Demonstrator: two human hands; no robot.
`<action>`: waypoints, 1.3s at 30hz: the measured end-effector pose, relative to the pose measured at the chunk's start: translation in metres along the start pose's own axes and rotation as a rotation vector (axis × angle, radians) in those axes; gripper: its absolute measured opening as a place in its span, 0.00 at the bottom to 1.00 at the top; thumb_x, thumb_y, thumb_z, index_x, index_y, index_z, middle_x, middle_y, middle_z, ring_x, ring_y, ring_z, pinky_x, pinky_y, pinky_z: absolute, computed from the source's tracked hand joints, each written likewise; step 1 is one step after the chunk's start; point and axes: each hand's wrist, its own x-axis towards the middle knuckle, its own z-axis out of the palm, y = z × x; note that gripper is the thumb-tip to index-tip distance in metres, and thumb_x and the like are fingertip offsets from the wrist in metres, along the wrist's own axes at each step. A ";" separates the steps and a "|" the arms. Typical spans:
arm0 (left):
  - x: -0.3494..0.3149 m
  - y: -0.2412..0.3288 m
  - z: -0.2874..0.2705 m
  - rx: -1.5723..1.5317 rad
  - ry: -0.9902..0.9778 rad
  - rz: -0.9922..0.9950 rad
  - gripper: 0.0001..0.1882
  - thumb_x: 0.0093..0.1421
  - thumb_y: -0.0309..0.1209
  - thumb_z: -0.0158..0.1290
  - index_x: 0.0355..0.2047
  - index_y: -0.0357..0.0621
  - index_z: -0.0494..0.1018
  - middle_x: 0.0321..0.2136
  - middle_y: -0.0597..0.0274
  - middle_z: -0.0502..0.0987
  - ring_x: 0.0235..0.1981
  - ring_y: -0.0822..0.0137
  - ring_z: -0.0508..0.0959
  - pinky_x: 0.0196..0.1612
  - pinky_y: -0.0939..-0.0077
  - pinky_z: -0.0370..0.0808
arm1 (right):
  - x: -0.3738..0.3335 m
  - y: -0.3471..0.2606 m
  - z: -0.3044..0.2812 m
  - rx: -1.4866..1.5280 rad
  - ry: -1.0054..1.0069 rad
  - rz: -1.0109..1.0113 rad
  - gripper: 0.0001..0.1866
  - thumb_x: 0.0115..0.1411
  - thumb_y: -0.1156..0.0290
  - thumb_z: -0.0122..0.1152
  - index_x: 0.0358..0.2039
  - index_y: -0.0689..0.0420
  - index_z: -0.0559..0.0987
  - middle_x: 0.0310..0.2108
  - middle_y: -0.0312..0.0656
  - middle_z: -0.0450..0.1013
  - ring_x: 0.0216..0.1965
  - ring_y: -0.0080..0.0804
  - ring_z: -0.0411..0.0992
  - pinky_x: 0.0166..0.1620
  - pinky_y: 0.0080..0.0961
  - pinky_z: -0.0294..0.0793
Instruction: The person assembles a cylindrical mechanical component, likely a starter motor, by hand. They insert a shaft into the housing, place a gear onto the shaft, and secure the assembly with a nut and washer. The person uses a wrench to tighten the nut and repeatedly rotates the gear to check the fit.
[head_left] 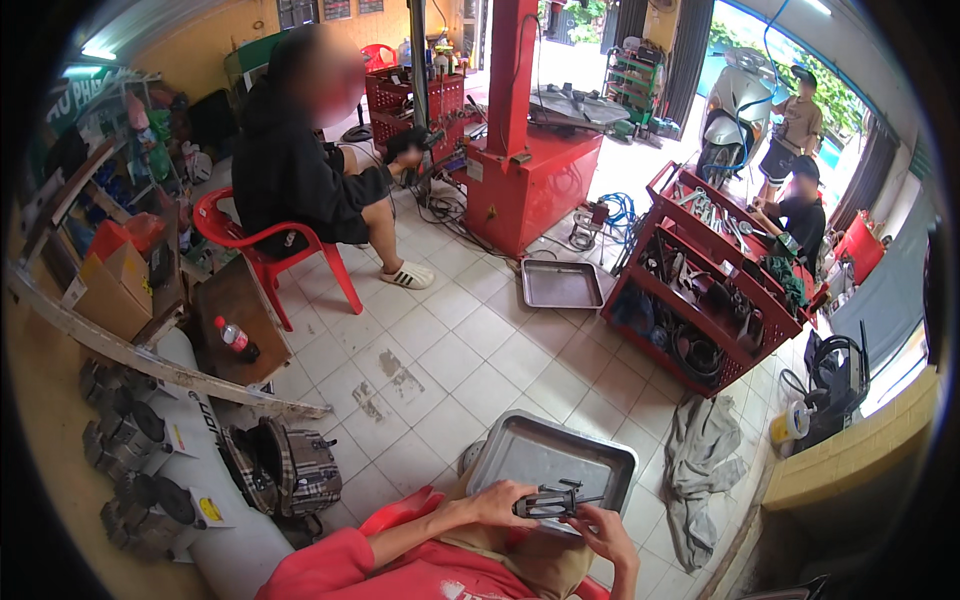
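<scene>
A dark metal part [548,504], frame-like with narrow bars and a thin rod sticking out at its right, is held between my two hands above my lap. My left hand [500,503] grips its left end with the fingers wrapped round it. At the other end my right hand [606,536] has its fingertips closed on the part's lower right side. What kind of part it is, I cannot make out. Just beyond and partly under it lies a shallow grey metal tray [510,424], whose near side is covered by the part and my hands.
A checked backpack [305,470] and a grey cloth [705,470] flank me on the tiled floor. Ahead are a second tray [562,284], a red tool cart [690,290] and a red lift base [530,190]. One person sits on a red chair [270,260]; two others are far right.
</scene>
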 end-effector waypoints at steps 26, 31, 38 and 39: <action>0.019 0.033 -0.008 0.383 0.298 0.165 0.21 0.48 0.44 0.69 0.34 0.42 0.77 0.31 0.59 0.79 0.36 0.58 0.80 0.43 0.65 0.74 | -0.008 0.040 0.015 0.505 0.329 -0.056 0.10 0.73 0.74 0.52 0.52 0.62 0.73 0.40 0.46 0.80 0.37 0.31 0.78 0.41 0.29 0.78; 0.022 0.040 0.004 0.260 0.373 0.148 0.22 0.47 0.45 0.70 0.30 0.41 0.76 0.27 0.56 0.78 0.31 0.54 0.79 0.38 0.61 0.75 | 0.010 0.032 0.037 0.882 0.418 -0.040 0.10 0.77 0.64 0.44 0.51 0.56 0.65 0.36 0.42 0.75 0.32 0.27 0.74 0.36 0.26 0.76; 0.026 0.050 0.005 0.092 0.489 0.039 0.21 0.48 0.42 0.72 0.29 0.40 0.75 0.24 0.53 0.75 0.26 0.50 0.78 0.31 0.58 0.75 | 0.023 0.015 0.042 0.941 0.565 -0.029 0.12 0.77 0.65 0.45 0.55 0.55 0.66 0.34 0.36 0.69 0.29 0.22 0.69 0.36 0.24 0.73; 0.027 0.051 0.002 0.091 0.490 0.047 0.21 0.49 0.41 0.72 0.28 0.40 0.75 0.24 0.53 0.75 0.25 0.50 0.78 0.30 0.58 0.75 | 0.025 0.015 0.041 0.897 0.593 -0.071 0.12 0.76 0.66 0.46 0.56 0.55 0.66 0.35 0.36 0.69 0.30 0.22 0.69 0.37 0.24 0.73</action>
